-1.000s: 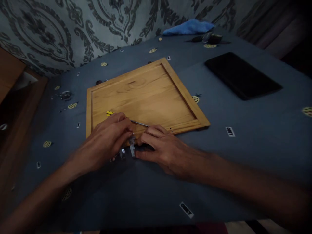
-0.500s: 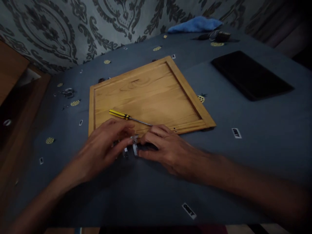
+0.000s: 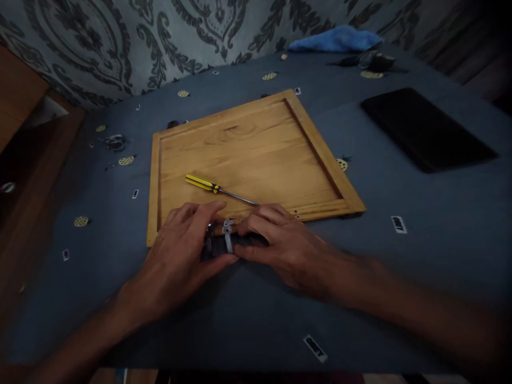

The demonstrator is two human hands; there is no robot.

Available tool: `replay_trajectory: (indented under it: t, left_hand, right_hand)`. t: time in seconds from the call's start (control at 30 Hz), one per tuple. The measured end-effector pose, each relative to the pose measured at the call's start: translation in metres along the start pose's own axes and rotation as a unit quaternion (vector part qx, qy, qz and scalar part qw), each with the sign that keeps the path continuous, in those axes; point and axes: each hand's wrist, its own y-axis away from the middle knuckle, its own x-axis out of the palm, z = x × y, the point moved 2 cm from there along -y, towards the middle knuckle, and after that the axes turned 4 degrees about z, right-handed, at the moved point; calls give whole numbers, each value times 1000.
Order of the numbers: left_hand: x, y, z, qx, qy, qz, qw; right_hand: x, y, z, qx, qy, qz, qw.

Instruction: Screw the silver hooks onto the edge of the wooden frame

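Note:
A framed wooden panel (image 3: 240,154) lies on the blue-grey cloth. On it rests a screwdriver (image 3: 202,183) with a yellow and black handle, its shaft tip reaching toward my right hand. At the panel's near edge a small metal hinge (image 3: 228,234) stands between my hands. My left hand (image 3: 186,245) curves around the hinge's left side, thumb near its lower end. My right hand (image 3: 280,240) has its fingers bent against the hinge's right side and the panel edge. The fingertips partly hide the hinge.
A black flat tablet-like object (image 3: 428,129) lies at the right. At the back are a blue cloth (image 3: 336,40) and a dark tool (image 3: 374,61). Another metal hinge (image 3: 115,142) sits at the left, near a wooden cabinet (image 3: 20,101).
My left thumb has moved down and right to the hinge's lower end, and the left hand has turned. My right hand keeps its place at the hinge. The whole view has shifted slightly.

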Motion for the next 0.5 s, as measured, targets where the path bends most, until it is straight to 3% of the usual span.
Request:
replay_trajectory:
  t: [0.33,0.5]
  left_hand:
    - [1,1,-1,-11,37,-11,999]
    - [2,1,-1,-22,39,-18,999]
  right_hand:
    - [-4,2,1,17,-2,43,999]
    - [-22,-4,-7,56,-34,10,998]
